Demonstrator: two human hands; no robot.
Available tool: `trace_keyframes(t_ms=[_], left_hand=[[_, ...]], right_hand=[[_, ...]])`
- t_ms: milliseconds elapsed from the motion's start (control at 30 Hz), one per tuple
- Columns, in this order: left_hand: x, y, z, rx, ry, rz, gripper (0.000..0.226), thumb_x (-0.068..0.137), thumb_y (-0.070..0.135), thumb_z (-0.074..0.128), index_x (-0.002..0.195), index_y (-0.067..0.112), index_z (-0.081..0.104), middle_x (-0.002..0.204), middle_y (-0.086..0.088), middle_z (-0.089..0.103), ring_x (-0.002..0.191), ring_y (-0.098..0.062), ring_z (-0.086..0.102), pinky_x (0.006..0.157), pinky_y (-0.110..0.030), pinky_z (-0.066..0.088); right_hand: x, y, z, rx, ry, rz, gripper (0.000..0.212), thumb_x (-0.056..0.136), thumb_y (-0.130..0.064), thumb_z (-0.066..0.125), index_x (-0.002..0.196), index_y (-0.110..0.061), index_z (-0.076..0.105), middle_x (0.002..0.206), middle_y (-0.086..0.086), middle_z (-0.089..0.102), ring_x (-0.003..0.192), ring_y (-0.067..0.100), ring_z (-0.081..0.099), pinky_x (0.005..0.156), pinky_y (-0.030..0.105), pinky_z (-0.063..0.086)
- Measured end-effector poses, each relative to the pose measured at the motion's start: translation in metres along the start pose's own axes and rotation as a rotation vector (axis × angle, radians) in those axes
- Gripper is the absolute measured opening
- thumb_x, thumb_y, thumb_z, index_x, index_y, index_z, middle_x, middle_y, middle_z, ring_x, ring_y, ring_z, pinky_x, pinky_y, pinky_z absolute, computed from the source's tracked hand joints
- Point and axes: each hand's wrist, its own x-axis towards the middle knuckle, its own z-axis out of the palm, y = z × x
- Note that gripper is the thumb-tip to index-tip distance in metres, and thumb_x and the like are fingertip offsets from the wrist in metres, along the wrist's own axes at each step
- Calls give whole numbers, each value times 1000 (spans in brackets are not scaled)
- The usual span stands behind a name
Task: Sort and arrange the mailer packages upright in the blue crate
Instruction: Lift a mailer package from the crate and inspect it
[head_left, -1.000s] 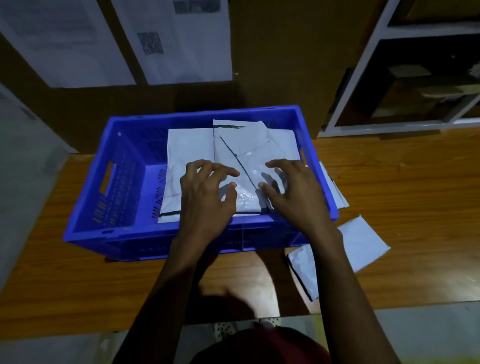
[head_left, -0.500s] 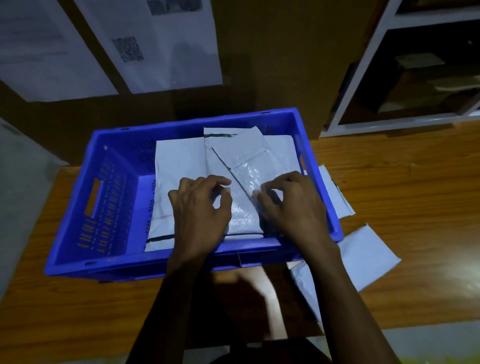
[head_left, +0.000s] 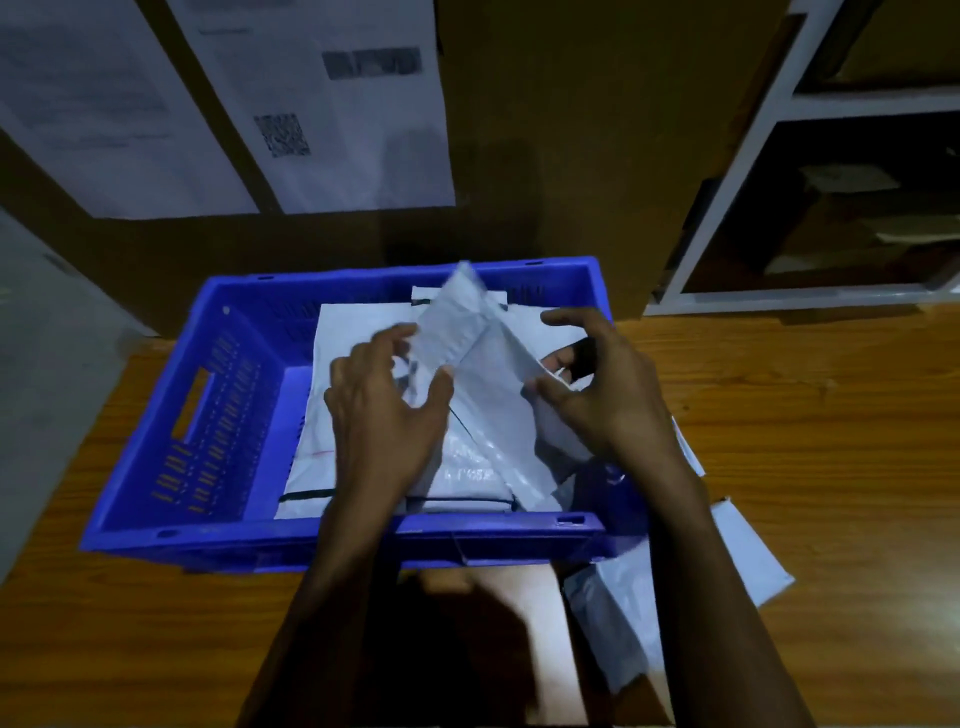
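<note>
- While the slotted blue plastic crate (head_left: 234, 545) sits on the wooden worktop (head_left: 831, 467), both hands meet over its right half.
- A greyish-white plastic mailer package (head_left: 488, 374) is raised off the pile inside the crate. Its long axis runs from near to far: the far end tips up towards the crate's back wall, and the near end is down among the other packages by the front wall.
- The left hand (head_left: 384, 415) has its grip on the raised mailer's left edge, with curled fingers at the edge and the thumb pressed on the upper face.
- The right hand (head_left: 608, 400) is at the mailer's right edge. Its thumb tip touches the edge and its fingers arch above, but blur hides whether this grip pinches the package.
- Under the raised one, flat white mailer packages (head_left: 322, 431) lie overlapping on the crate floor, their long sides running near to far. They fill the middle and right, leaving the left strip of blue floor bare.
- Two loose white mailers (head_left: 743, 551) lie flat on the worktop just right of the crate, partly under the right forearm.
- Printed white paper sheets (head_left: 337, 104) hang on the brown surface behind the crate.
- A white-framed shelf unit (head_left: 753, 156) stands at the far right.
</note>
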Motion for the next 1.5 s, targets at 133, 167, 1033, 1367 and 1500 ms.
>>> trace_keyframes(t_ms=[133,167,1033,1367,1500], left_hand=[[27,4,-27,-255,-64,-74,75,82,49,80,145,31,44,142,7,51,127,-15,50,93,-29,47],[33,6,-35,-343,-114,-137,75,81,45,81,145,29,45,139,7,55,121,-11,56,86,-22,52],[122,-113,-202,-887,-79,24,41,98,6,63,132,24,50,94,-15,74,78,-26,68,61,-31,55],[125,-142,-205,-692,-210,338,38,87,-2,70,123,9,67,126,-6,70,118,-14,67,98,-29,55],[127,-152,-193,-622,-158,355,42,79,10,75,121,10,67,141,-11,56,129,-9,58,101,-24,51]], right_hand=[[11,-17,-26,207,-92,-134,49,81,-14,86,122,-31,65,91,-6,75,81,1,70,64,18,50],[15,-24,-30,260,-123,-153,47,81,-11,86,121,-25,66,91,-1,76,74,-1,69,59,13,47],[36,-138,107,756,222,-249,36,79,3,84,79,-20,55,62,-9,55,62,9,49,64,22,47],[31,-138,114,782,232,-131,22,99,-1,61,110,-14,75,104,-2,78,93,3,69,91,16,52],[25,-116,106,717,71,-160,37,102,4,50,123,-16,71,128,4,72,119,19,68,96,32,56]])
